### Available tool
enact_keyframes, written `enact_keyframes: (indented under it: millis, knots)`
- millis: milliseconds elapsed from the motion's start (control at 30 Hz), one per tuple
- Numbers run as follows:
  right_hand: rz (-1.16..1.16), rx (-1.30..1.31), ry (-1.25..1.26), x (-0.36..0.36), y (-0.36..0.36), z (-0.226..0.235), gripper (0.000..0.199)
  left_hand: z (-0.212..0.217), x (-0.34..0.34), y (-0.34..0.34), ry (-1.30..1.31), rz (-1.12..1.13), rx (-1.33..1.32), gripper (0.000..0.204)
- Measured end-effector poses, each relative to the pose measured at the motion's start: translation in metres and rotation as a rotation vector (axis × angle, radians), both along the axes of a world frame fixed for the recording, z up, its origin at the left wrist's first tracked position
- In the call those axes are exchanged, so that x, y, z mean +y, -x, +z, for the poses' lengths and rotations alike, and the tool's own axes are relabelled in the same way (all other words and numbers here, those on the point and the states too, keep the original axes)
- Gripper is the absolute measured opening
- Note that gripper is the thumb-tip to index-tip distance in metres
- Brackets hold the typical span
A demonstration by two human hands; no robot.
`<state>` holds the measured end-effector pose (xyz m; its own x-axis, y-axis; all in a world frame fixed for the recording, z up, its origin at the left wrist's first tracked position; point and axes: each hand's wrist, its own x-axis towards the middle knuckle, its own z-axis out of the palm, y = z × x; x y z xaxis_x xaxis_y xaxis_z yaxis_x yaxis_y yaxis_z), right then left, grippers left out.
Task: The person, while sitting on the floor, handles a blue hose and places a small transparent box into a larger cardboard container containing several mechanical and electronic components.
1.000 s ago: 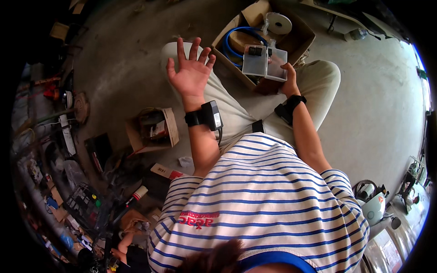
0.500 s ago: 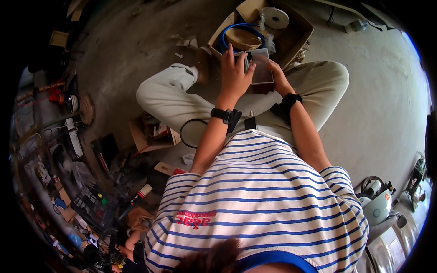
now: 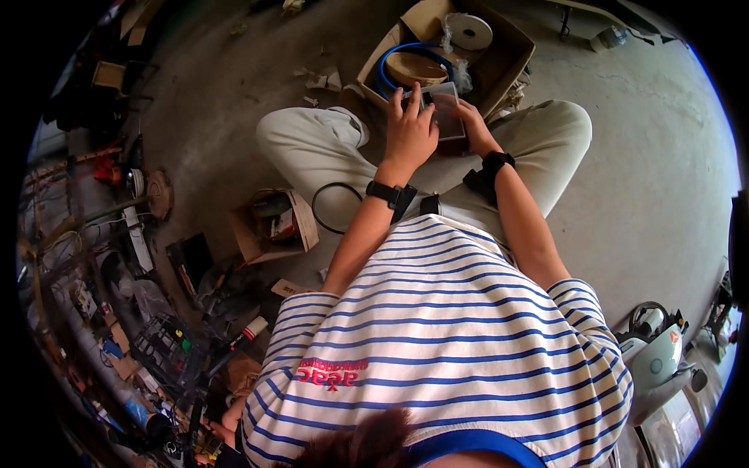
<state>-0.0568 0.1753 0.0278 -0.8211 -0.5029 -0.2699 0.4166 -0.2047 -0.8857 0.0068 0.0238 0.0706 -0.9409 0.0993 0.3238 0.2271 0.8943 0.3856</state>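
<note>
A clear rectangular plastic box (image 3: 448, 121) is held over my lap, between my bent knees. My right hand (image 3: 476, 127) is closed round its right side, with the thumb along the edge. Against the box's left side, my left hand (image 3: 411, 134) has its fingers stretched and spread, their tips at the upper left corner. Something small and dark shows by those fingertips, too small to name. Under the box's lower edge a dark reddish-brown surface is partly visible. Both wrists carry black straps.
Just beyond my hands stands an open cardboard carton (image 3: 507, 58) with a blue coiled hose (image 3: 382, 76), a round wooden-looking piece and a white reel (image 3: 468, 32). A smaller carton (image 3: 269, 226) sits by my left knee. Clutter lines the left; a scooter (image 3: 657, 363) stands right.
My left fingers have shifted on the box, with the thumb drawn back toward its upper left corner. My left knee has moved a little inward. The right hand keeps its hold.
</note>
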Motion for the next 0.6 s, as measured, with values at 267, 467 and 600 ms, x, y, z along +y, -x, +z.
enact_keyframes:
  millis: [267, 467, 600]
  knots:
    - [0.051, -0.001, -0.009, 0.002, -0.003, -0.001, 0.043, -0.006, 0.003, 0.0, -0.045, -0.094, 0.046, 0.019]
    - [0.078, 0.021, -0.022, -0.004, 0.0, 0.001, 0.042, -0.003, 0.003, -0.002, -0.03, 0.001, 0.069, 0.031]
    - [0.096, -0.034, 0.008, -0.011, 0.001, -0.015, 0.041, -0.009, -0.002, -0.004, -0.057, 0.04, 0.024, 0.039]
